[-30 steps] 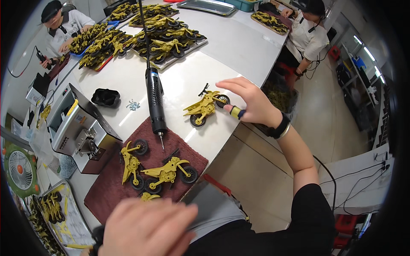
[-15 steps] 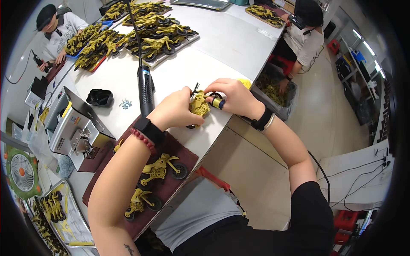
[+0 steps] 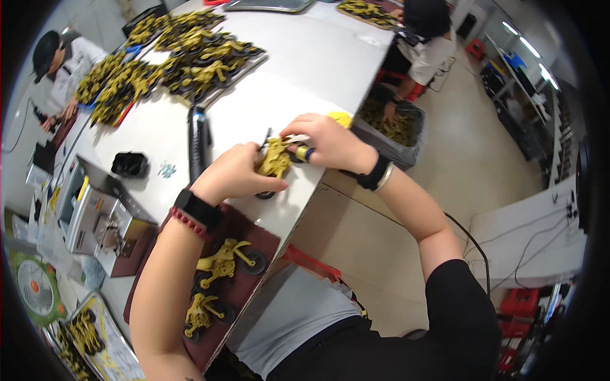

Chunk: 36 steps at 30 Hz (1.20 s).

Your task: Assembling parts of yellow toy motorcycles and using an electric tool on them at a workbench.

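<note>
A yellow toy motorcycle with dark wheels is held just above the white tabletop, near its edge. My left hand grips it from the left, thumb stretched along its near side. On its right, my right hand is closed at one end of the toy, with a yellow-and-dark band around a finger. The fingers partly hide the wheel there. Left of my hands stands a black power screwdriver. Two more toy motorcycles, one larger and one smaller, lie on the dark red mat.
Small screws lie beside a black tray. A metal dispenser box stands at left. Piled toy motorcycles cover the far table. A yellow piece sits near the edge. Two people work nearby, one over a lined bin.
The whole view has shifted, so the table and hands appear farther left. Both hands stay on the toy motorcycle; my left thumb now lies straighter across its near side.
</note>
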Each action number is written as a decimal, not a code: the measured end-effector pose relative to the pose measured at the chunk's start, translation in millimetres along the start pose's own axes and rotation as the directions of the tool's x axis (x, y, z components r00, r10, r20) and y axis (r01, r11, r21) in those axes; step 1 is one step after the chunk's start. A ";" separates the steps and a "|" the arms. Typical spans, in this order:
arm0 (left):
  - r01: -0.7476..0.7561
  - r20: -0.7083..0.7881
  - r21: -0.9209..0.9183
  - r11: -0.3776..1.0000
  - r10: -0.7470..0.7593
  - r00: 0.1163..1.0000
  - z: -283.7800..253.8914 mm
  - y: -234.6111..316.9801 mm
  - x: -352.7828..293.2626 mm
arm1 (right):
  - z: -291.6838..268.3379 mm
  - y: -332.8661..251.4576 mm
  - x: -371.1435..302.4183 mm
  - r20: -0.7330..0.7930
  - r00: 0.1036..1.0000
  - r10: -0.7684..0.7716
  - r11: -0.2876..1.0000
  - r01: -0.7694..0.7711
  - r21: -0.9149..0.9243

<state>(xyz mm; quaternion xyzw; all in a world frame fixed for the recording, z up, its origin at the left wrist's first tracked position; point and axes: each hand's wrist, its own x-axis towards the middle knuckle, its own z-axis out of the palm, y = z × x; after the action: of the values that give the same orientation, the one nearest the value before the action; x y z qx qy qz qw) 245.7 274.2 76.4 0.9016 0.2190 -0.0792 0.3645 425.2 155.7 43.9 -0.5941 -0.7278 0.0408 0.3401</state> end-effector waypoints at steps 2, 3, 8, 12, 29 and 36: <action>-0.007 -0.060 0.114 0.993 0.013 0.998 3.1 3.9 0.3 | -0.7 -5.3 -0.8 -0.003 1.000 0.027 1.000 -0.027 0.007; -0.014 -0.096 0.116 0.993 0.025 0.995 6.6 4.3 1.5 | -0.9 -5.5 -1.5 -0.039 0.999 0.021 1.000 -0.020 0.012; 0.005 -0.093 0.090 0.996 0.004 0.996 8.4 3.7 2.4 | 1.7 -8.0 -1.1 -0.110 0.994 0.006 1.000 -0.007 -0.015; 0.051 -0.098 0.016 0.999 -0.049 0.994 5.9 10.7 -3.4 | 1.6 -11.7 -0.6 -0.196 0.980 0.033 0.992 -0.008 0.127; 0.147 0.015 -0.030 0.989 -0.147 0.989 4.0 -3.3 6.0 | 11.0 -2.3 -12.5 -0.129 0.953 0.273 0.950 -0.246 0.192; 0.148 0.115 -0.347 0.926 -0.114 0.987 -8.5 11.6 -13.2 | 10.2 -9.8 -14.9 -0.073 0.907 0.414 0.778 -0.311 0.545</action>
<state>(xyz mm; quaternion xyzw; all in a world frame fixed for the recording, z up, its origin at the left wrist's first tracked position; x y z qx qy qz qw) 239.1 268.3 93.7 0.7997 0.2723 -0.1043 0.5248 412.4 143.1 34.0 -0.6097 -0.5248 0.2449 0.5411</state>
